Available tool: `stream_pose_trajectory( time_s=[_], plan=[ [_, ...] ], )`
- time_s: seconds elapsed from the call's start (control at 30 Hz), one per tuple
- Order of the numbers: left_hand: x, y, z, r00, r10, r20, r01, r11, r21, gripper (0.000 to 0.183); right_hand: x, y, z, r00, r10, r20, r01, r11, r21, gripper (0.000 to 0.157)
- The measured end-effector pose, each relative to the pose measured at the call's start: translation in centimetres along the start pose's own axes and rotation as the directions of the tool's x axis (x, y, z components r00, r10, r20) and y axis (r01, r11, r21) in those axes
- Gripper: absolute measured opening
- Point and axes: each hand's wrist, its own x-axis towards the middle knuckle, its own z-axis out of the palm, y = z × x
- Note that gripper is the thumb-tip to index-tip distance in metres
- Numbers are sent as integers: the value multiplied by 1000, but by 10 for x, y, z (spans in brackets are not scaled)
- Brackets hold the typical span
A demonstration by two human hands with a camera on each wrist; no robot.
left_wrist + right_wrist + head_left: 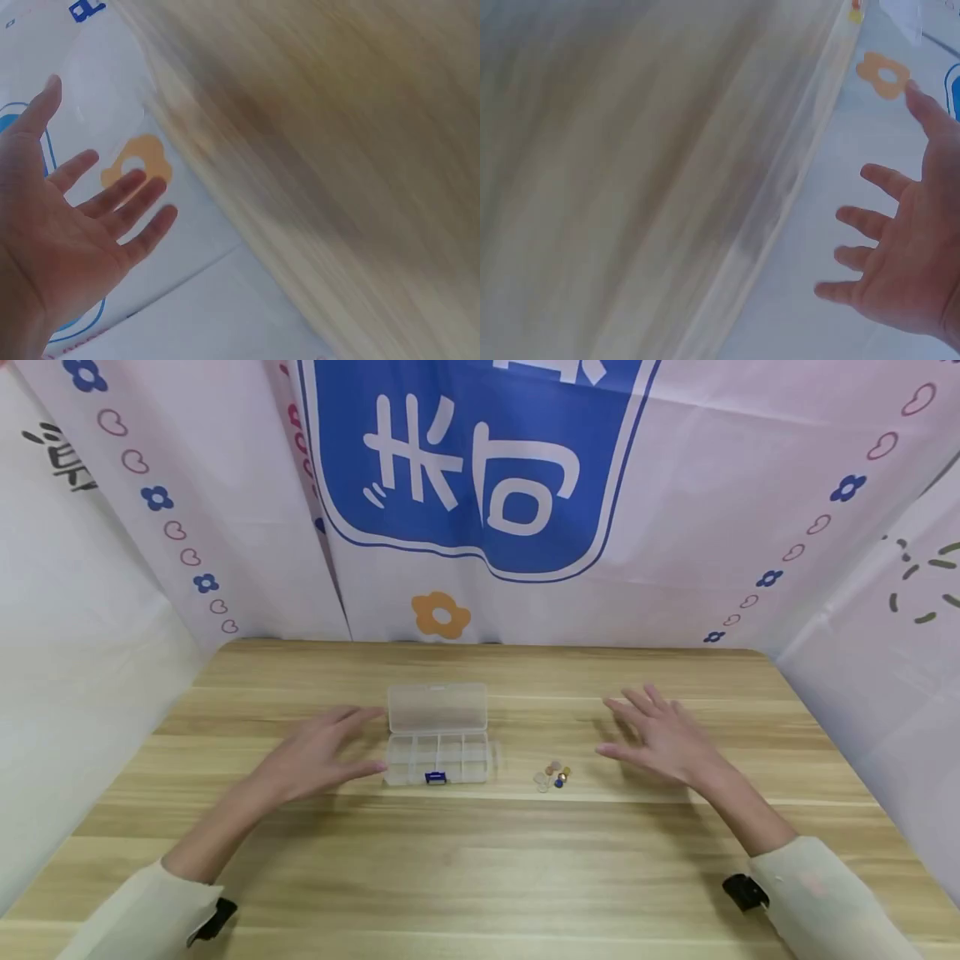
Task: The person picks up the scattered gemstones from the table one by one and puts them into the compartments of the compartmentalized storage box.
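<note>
A clear plastic compartment box (437, 760) lies on the table with its lid (437, 708) folded back. A small blue clasp (435, 777) shows at its front edge. My left hand (318, 756) is at the box's left side, thumb and fingers spread; whether the fingertips touch the box I cannot tell. To the right of the box lies a little group of small beads (558, 783), in blue, yellow, orange-brown and clear. Beyond them, farther right, my right hand (663, 739) hovers with its fingers spread and holds nothing. Both wrist views show an extended hand with a bare palm.
The wood-grain table (480, 868) meets a printed cloth backdrop (262, 527) at its far edge, with white cloth at both sides. A small translucent piece (494, 757) stands against the box's right side. Black bands sit at both sleeve cuffs.
</note>
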Motion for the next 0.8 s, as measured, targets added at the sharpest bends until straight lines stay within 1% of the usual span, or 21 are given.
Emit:
stream_pose_trajectory(
  time_s=[0.1,0.17,0.3,0.43,0.6,0.67,0.8],
  plan=[
    [5,1,5,1000,6,27,-4,998,-66,78,3,-6,7,998,-61,-13,61,998,23,77],
    [8,1,7,999,12,38,-8,995,-101,76,6,-10,10,995,-100,-27,102,993,55,70],
    [13,2,10,999,21,49,-14,990,-137,74,11,-18,15,986,-159,-40,163,979,125,54],
    [16,1,11,998,20,63,-10,988,-154,73,15,-25,18,982,-190,-23,191,965,181,39],
    [18,-1,13,997,25,72,-12,984,-176,69,19,-31,19,969,-246,7,238,944,230,24],
    [19,-1,14,997,30,72,-17,983,-185,68,20,-32,19,963,-268,16,256,934,247,19],
    [21,-3,18,997,41,70,-27,980,-197,67,22,-34,21,957,-287,37,265,922,284,12]
  ],
)
